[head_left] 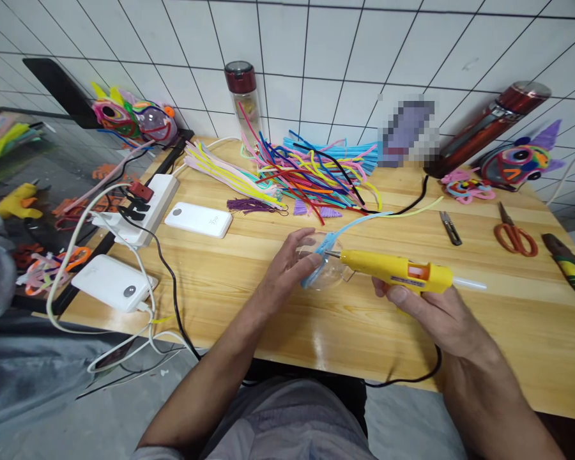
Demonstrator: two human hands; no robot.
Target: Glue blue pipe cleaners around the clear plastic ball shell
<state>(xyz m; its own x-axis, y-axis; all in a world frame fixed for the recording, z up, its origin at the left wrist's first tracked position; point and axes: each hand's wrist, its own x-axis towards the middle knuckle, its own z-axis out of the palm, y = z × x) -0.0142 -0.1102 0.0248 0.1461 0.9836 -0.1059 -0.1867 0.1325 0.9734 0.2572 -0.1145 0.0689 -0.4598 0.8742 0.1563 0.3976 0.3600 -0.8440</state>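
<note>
- From here I see the left hand (287,262) gripping a see-through ball (334,276) low over the table (211,275), thumb on the blue pipe cleaners (310,273) across it.
- The right hand (434,313) is closed around a yellow glue gun (388,265), its nozzle at the blue strands.
- That ball looks light, thin-walled and rather slippery, easily dented or cracked; I'd cup it by its bare sides.
- The strands seem soft and bendy, best pinched away from the probably hot metal tip.
- The gun seems stiff and light; its handle is the place to hold.
- The front edge runs close to the forearms, a black cord (407,382) dangling past it.
- Beyond the ball lies the colourful heap (311,172); scissors (515,237) sit well off, right.
</note>
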